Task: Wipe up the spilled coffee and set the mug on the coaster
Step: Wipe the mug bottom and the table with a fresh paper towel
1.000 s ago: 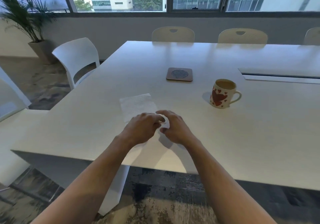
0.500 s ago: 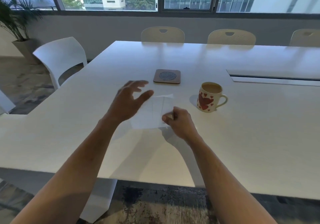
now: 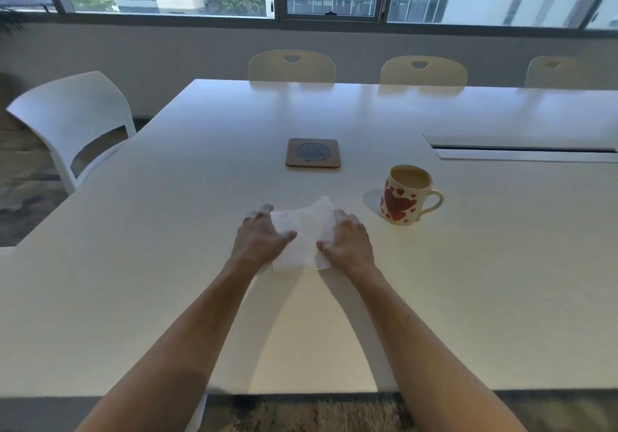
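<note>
On the near middle of the white table (image 3: pixel 167 264), a person now presses a paper napkin (image 3: pixel 302 231) flat with both hands, where half a second ago the sheet was lifted off the surface, pinched at one corner by the right hand. The left hand (image 3: pixel 259 239) lies spread on the napkin's left edge; the right hand (image 3: pixel 347 241) covers its right edge, fingers curled over the paper and closed on nothing else. The far corner of the napkin stands slightly raised. No coffee stain is plain to see under or around it. The mug (image 3: pixel 404 195), patterned with red hearts and holding coffee, stands upright to the right, near the napkin but apart from it. The coaster (image 3: pixel 313 153) lies bare farther back. Wiping appears to be starting; moving the mug remains undone.
</note>
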The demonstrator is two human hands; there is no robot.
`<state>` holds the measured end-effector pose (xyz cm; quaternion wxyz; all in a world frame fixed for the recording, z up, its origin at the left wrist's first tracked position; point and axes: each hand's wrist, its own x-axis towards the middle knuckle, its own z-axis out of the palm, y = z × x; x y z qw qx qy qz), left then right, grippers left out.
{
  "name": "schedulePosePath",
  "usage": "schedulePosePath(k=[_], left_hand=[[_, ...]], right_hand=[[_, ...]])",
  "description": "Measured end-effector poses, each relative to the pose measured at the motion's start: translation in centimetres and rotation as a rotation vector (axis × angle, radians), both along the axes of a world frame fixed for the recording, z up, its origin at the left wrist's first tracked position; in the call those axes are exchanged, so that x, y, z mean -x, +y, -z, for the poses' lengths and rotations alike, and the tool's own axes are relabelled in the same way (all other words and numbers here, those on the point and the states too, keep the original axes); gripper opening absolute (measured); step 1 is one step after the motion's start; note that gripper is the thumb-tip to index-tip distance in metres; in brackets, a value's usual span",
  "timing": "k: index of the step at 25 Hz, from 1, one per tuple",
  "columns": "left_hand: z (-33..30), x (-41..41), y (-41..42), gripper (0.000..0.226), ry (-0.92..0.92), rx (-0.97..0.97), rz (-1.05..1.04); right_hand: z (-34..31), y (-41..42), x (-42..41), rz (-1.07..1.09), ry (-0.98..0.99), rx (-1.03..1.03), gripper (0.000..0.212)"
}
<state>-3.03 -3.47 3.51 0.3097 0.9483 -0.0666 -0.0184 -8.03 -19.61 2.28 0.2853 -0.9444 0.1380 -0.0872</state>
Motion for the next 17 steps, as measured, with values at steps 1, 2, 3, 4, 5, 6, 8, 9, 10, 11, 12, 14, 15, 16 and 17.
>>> schedulePosePath(k=[1, 2, 3, 4, 5, 6, 8, 9, 10, 11, 12, 14, 15, 16, 17], left_hand=[[0.1, -0.2, -0.3, 0.071, 0.003, -0.012, 0.008], [0.2, -0.5, -0.6, 0.074, 0.010, -0.019, 0.016], [0.3, -0.7, -0.9, 0.077, 0.017, -0.024, 0.022], [0.4, -1.0, -1.1, 0.079, 0.019, -0.031, 0.026], [0.5, -1.3, -1.3, 0.078, 0.017, -0.046, 0.032], [0.6, -1.5, -1.4, 0.076, 0.016, -0.062, 0.038], [0.7, -2.0, -1.6, 0.078, 0.046, -0.051, 0.045], [0.7, -2.2, -1.7, 0.081, 0.068, -0.019, 0.048], [0.7, -2.3, -1.7, 0.086, 0.084, 0.014, 0.053], [0.7, -2.5, -1.7, 0.091, 0.095, 0.042, 0.061], [0.7, -2.5, -1.7, 0.094, 0.101, 0.071, 0.070], [0.9, -2.5, -1.8, 0.099, 0.096, 0.171, 0.077], [0.9, -2.3, -1.9, 0.102, 0.092, 0.241, 0.068], [0.9, -2.1, -2.1, 0.104, 0.101, 0.319, 0.047], [0.9, -2.0, -2.3, 0.104, 0.132, 0.403, 0.020]], right_hand=[[0.0, 0.1, -0.1, 0.008, 0.022, 0.059, 0.062], [0.0, 0.0, -0.1, 0.019, 0.042, 0.112, 0.061], [-0.1, 0.0, 0.0, 0.032, 0.063, 0.161, 0.060], [-0.2, 0.0, 0.0, 0.043, 0.085, 0.199, 0.059], [-0.2, 0.0, 0.1, 0.052, 0.103, 0.224, 0.057], [-0.2, 0.0, 0.1, 0.058, 0.111, 0.238, 0.056], [-0.2, 0.1, 0.1, 0.070, 0.111, 0.232, 0.053], [-0.3, 0.2, 0.0, 0.074, 0.110, 0.216, 0.053], [-0.4, 0.3, -0.1, 0.079, 0.107, 0.198, 0.052], [-0.4, 0.3, -0.1, 0.084, 0.103, 0.183, 0.052], [-0.4, 0.3, -0.1, 0.085, 0.097, 0.173, 0.051], [-0.4, 0.3, 0.0, 0.083, 0.079, 0.154, 0.051], [-0.3, 0.2, 0.1, 0.082, 0.069, 0.148, 0.052], [-0.3, 0.2, 0.1, 0.083, 0.059, 0.145, 0.053], [-0.3, 0.1, 0.2, 0.087, 0.050, 0.143, 0.054]])
